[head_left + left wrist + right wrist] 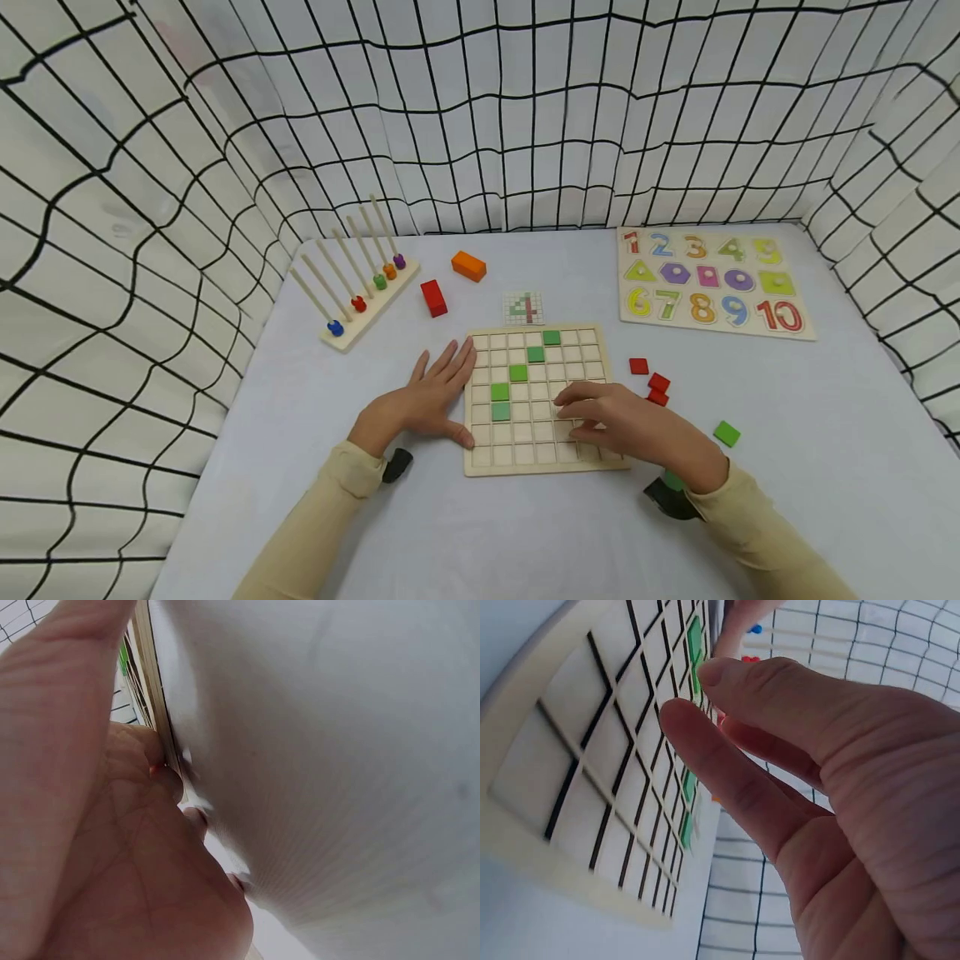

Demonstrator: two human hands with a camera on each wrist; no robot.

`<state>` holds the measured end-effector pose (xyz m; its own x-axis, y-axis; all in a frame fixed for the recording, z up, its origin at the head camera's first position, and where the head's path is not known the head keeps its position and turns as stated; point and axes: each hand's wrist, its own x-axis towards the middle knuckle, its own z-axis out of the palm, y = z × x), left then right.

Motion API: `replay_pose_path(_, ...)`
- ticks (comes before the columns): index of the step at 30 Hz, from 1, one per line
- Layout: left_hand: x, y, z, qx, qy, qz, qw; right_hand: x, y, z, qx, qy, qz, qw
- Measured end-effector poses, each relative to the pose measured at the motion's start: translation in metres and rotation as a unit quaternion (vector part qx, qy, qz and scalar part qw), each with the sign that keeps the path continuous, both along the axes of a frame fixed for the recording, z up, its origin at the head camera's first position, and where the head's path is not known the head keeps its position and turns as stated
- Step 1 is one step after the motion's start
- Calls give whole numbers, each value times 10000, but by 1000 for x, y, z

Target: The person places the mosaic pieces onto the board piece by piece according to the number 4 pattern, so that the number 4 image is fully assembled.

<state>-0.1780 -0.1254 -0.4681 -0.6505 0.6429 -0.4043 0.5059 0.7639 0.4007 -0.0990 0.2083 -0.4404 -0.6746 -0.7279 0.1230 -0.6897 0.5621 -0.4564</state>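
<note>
A wooden grid board [525,457] lies flat on the white table. Several green tiles [518,372] sit in its squares, in a slanting line down from the top toward the left. My left hand [423,404] rests along the board's left edge, fingers extended and thumb [52,772] at the rim. Over the right half of the board hovers my right hand [615,417], its fingers loosely bent. In the right wrist view, thumb and fingertips [709,671] stand apart close above the squares, and no tile shows between them.
A small pattern card [523,308] lies behind the board. Red tiles [638,367] and a green tile [727,433] lie to the right. Farther back are a number puzzle [716,283], a red block [433,298], an orange block [468,266] and a peg stand [375,304]. Black netting [532,108] surrounds the table.
</note>
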Motion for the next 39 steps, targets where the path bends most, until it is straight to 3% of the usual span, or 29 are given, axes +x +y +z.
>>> replay_pose_path(7, 0, -2, 1, 121, -56, 28, 9999, 11, 23, 3, -4, -49, -384, 9993)
replay_pose_path(14, 1, -5, -9, 284, -71, 52, 9996, 22, 44, 0, -347, 34, -354, 9988)
replay_pose_path(28, -2, -5, -17, 168, 88, -7, 9998, 40, 76, 2, -61, -244, -886, 9957)
replay_pose_path(32, -1, -4, -12, 235, 56, -18, 9997, 46, 84, 5, 192, -919, -906, 9915)
replay_pose_path(36, 0, -3, -3, 311, -51, -13, 9995, 51, 90, 7, 474, -1781, -1004, 9777)
replay_pose_path(39, 1, -2, 1, 227, -67, -6, 9997, 53, 94, 5, 545, -2070, -1036, 9713)
